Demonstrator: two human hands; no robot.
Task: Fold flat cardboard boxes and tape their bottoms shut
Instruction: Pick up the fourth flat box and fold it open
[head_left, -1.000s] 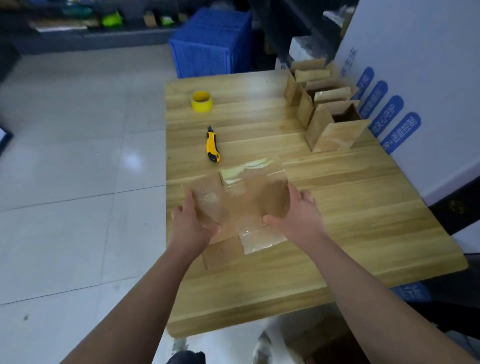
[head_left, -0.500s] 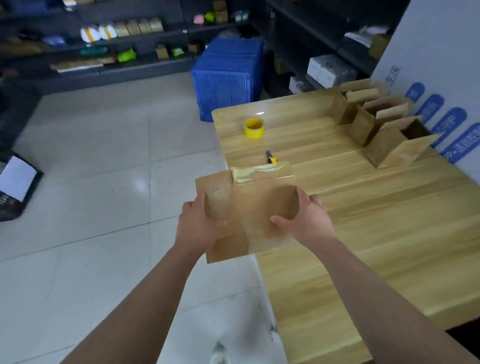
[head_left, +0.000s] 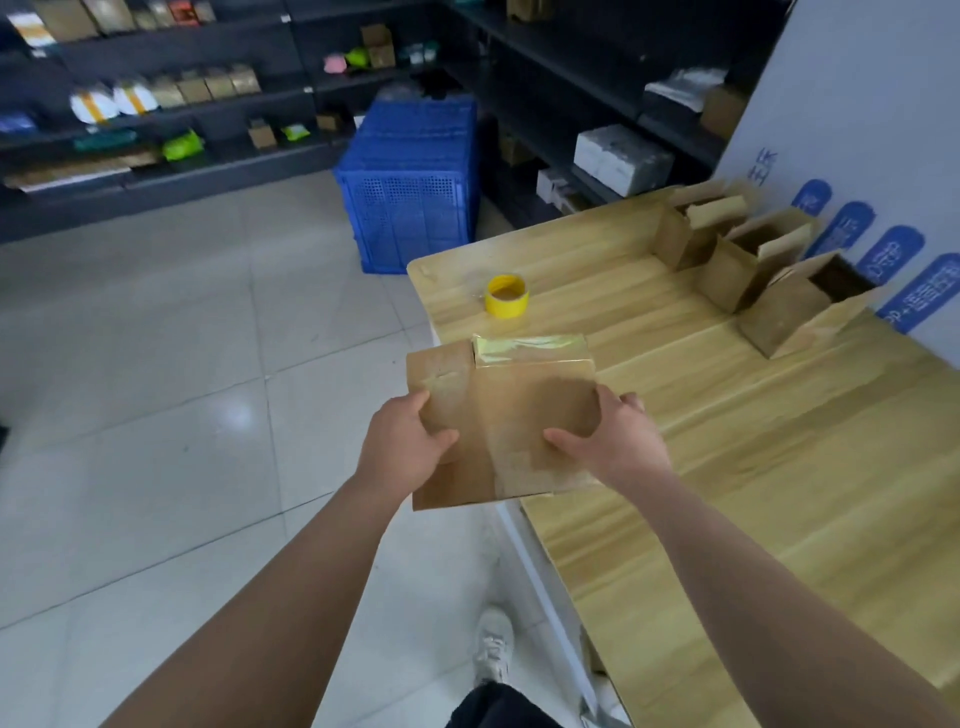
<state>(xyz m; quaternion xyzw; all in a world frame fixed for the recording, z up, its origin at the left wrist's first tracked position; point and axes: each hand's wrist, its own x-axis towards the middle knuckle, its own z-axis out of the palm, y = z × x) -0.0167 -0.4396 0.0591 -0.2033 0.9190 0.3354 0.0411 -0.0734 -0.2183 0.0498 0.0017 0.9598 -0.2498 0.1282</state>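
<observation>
Here, a person is holding a flat cardboard box (head_left: 511, 415) up in the air with both hands. The box is hanging just past the near left edge of the wooden table (head_left: 753, 467), partly over the table and partly over the white floor (head_left: 156, 389). The left hand (head_left: 402, 452) is gripping the left side of the box, with the thumb lying on the front. The right hand (head_left: 613, 441) is gripping the right side, thumb on the front and fingers curling behind. Shiny tape is showing along the top flap of the box, and more clear tape seems to be running down the front, though the blur is making that hard to tell.

A yellow tape roll (head_left: 507, 296) is sitting on the table, just beyond the held box. Three folded boxes (head_left: 769, 291) are standing in a row at the far right side of the table, against a white wall with blue signs (head_left: 893, 260). Their tops are standing open. A blue crate (head_left: 410, 187) is sitting on the floor past the far end of the table. Dark shelves (head_left: 156, 104) with small packs are running along behind the crate. A white shoe (head_left: 493, 649) is showing on the floor beside the near end of the table.
</observation>
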